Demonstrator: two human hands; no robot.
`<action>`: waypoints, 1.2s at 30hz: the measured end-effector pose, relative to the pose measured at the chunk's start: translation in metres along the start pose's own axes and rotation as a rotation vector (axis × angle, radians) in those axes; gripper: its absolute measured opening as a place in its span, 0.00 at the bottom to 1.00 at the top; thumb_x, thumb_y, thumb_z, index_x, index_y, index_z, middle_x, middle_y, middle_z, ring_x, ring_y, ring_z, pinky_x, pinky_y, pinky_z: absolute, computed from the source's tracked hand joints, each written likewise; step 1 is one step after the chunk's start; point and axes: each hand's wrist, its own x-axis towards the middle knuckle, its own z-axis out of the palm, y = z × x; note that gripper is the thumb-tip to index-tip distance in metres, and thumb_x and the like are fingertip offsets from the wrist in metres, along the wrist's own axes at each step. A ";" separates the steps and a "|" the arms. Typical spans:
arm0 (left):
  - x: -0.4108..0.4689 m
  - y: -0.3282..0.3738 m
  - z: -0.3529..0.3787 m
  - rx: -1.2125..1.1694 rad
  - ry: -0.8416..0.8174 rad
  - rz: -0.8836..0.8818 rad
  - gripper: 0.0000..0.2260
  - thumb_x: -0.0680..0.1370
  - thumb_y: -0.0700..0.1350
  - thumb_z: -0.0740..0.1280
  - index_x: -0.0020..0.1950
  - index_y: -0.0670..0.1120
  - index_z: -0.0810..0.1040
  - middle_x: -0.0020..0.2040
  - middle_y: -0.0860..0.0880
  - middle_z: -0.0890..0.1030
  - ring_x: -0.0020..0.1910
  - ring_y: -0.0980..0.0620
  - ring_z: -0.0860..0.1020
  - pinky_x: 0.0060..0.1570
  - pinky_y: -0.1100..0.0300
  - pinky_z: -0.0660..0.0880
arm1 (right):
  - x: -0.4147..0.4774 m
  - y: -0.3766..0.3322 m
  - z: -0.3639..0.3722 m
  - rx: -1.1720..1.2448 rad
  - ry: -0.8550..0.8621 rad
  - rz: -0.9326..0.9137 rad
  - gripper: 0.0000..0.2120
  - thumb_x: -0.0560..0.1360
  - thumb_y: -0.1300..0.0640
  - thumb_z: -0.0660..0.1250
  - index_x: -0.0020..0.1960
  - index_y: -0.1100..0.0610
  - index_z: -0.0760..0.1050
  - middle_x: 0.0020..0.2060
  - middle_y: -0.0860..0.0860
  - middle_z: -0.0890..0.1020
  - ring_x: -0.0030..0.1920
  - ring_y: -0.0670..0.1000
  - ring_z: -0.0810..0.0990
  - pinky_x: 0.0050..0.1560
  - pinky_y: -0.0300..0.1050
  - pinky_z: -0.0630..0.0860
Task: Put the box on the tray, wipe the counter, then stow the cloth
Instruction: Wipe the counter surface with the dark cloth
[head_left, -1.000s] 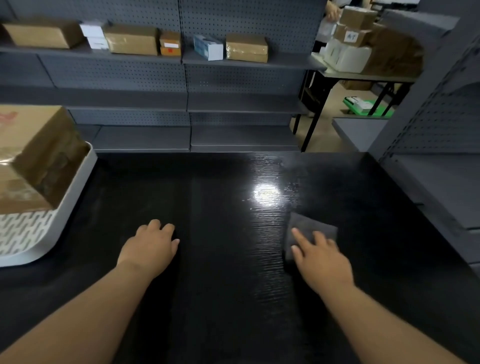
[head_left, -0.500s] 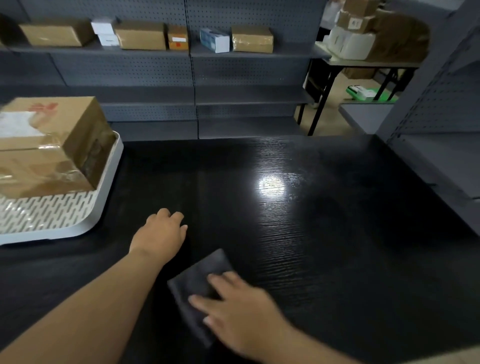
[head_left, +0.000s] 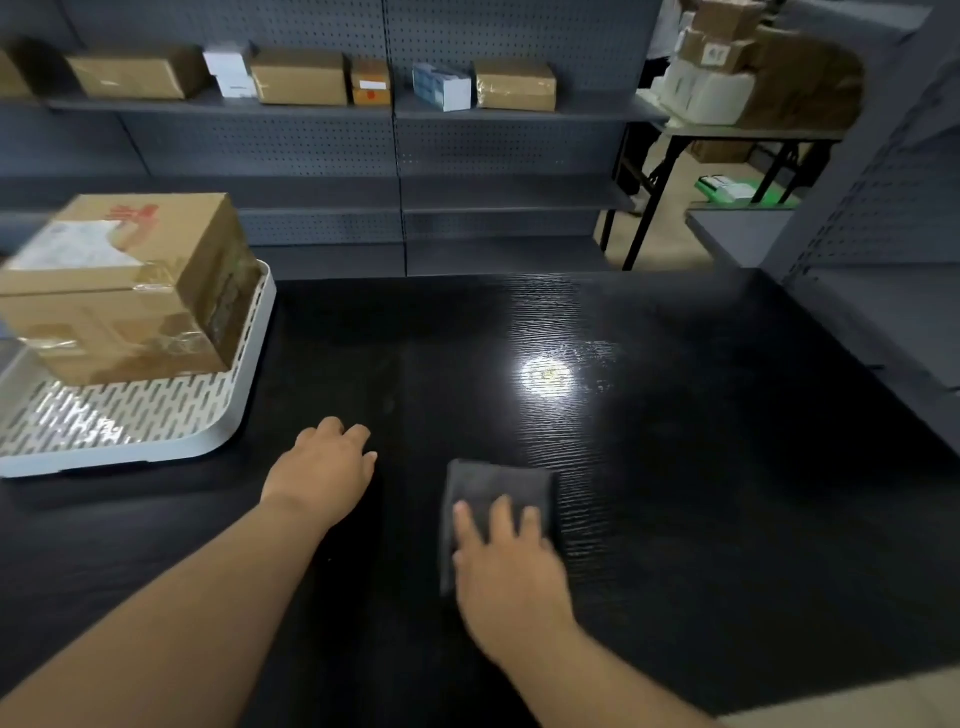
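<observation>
Grey cloth (head_left: 496, 491) now sits further right and further from the body than half a second back, when it lay tucked just beside the left wrist; a full second ago it was out right near the glare. Left hand (head_left: 326, 467) has barely shifted.

Count it up: 1 cloth, 1 cardboard box (head_left: 127, 283), 1 white slotted tray (head_left: 156, 415), 2 hands. Up on the back shelf (head_left: 311, 106), about 6 small boxes in a row.

Right hand (head_left: 511, 571) lies palm down, fingers spread flat on the near part of the cloth, pressing it onto the black counter (head_left: 701, 467), forearm reaching in from the lower right. Left hand rests palm down on the bare counter, fingers loosely curled, holding nothing, well left of the cloth.

Box stands upright on the tray's far end, at the counter's left edge.
</observation>
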 end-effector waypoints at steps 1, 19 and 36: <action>0.001 -0.001 0.000 0.001 0.003 0.004 0.20 0.82 0.53 0.54 0.72 0.49 0.66 0.67 0.45 0.69 0.64 0.45 0.71 0.60 0.51 0.74 | -0.012 -0.006 -0.009 0.039 -0.052 -0.115 0.22 0.72 0.49 0.56 0.63 0.49 0.77 0.59 0.62 0.79 0.54 0.69 0.79 0.45 0.64 0.78; 0.074 0.019 -0.010 0.014 0.025 0.050 0.19 0.82 0.52 0.54 0.71 0.50 0.66 0.69 0.48 0.68 0.66 0.48 0.69 0.62 0.53 0.73 | 0.152 0.091 -0.042 0.006 -0.084 0.180 0.25 0.81 0.44 0.44 0.77 0.43 0.42 0.77 0.55 0.50 0.74 0.63 0.51 0.68 0.56 0.62; 0.184 0.082 -0.016 0.038 0.016 0.113 0.19 0.83 0.52 0.52 0.74 0.52 0.64 0.74 0.48 0.65 0.71 0.47 0.66 0.66 0.53 0.67 | 0.301 0.128 -0.075 -0.031 -0.141 0.087 0.25 0.81 0.44 0.42 0.76 0.41 0.41 0.78 0.53 0.47 0.76 0.62 0.47 0.71 0.58 0.56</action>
